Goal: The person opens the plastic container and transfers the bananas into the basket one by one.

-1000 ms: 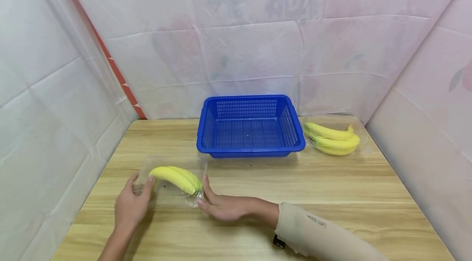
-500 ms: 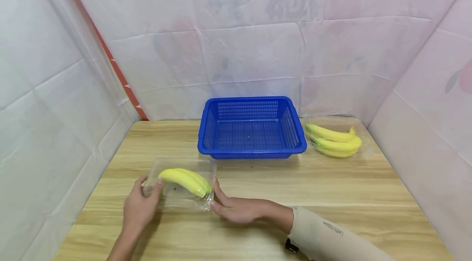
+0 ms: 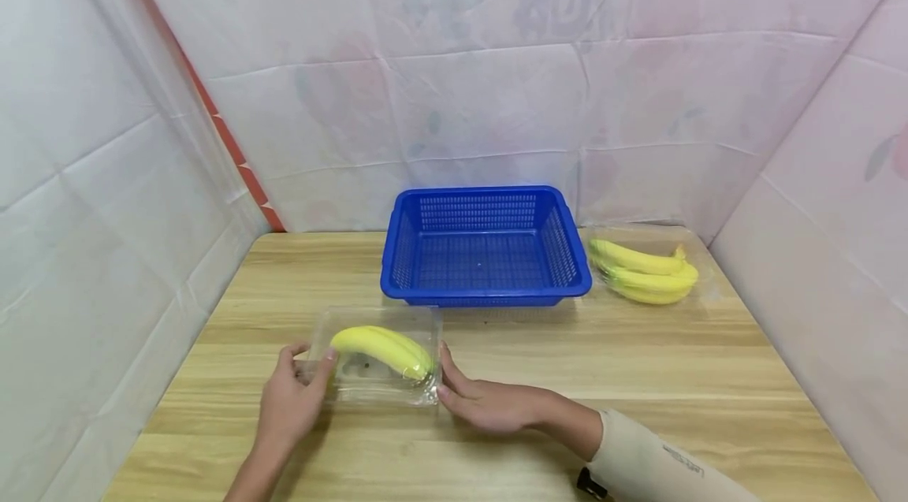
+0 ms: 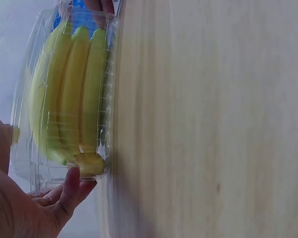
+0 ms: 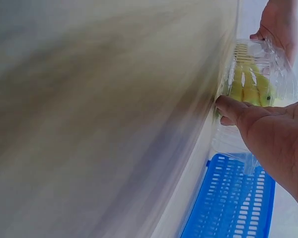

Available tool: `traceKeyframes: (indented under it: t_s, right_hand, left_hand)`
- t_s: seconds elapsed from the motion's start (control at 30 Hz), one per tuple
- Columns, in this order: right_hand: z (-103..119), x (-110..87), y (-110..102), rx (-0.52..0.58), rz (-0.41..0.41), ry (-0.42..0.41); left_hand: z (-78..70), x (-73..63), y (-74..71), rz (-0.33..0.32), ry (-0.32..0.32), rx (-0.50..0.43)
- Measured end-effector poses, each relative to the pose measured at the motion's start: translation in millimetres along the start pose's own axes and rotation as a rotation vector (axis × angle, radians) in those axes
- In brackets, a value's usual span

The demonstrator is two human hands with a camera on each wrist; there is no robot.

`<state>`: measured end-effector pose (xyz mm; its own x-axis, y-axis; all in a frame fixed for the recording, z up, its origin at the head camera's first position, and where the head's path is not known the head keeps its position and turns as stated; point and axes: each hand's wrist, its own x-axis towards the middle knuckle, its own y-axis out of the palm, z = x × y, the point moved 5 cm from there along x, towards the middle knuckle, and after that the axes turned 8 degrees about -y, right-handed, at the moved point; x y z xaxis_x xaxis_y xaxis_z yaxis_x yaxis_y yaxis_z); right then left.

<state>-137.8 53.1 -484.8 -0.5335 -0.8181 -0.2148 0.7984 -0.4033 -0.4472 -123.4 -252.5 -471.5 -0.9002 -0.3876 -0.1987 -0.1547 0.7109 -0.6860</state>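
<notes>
Between my two hands in the head view is a clear plastic clamshell box (image 3: 406, 316) with bananas (image 3: 379, 346) inside. My left hand (image 3: 289, 401) grips its left end, the thumb bent over the top edge. At the opposite end my right hand (image 3: 493, 406) holds the box, fingers along the side and thumb near the front corner. The left wrist view shows several bananas (image 4: 74, 94) lying side by side under the clear lid. From the right wrist, the right hand (image 5: 273, 134) partly covers the box, and the left hand (image 5: 280, 27) is beyond it.
A blue perforated basket (image 3: 485, 299) stands at the back middle of the wooden table (image 3: 496, 344). To its right lies another clear box with bananas (image 3: 649, 281). Patterned white sheeting (image 3: 489, 108) encloses the table at the back and sides.
Both hands have carried the box of bananas rightward across the table, to just in front of the basket's left part. The basket and the other box stay in place.
</notes>
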Motion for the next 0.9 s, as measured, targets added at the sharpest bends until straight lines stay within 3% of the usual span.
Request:
traceKeyframes:
  t_s: [0.33,0.9]
  right_hand:
    - [-9,-33.8,-9,-0.022,-0.056,0.033]
    - [-26,-71.2,-18,-0.027,-0.088,0.033]
  left_hand:
    - [-13.7,-13.4,21.3,0.074,0.064,-0.064]
    - [-31.2,-28.4,53.5,0.102,0.139,-0.114]
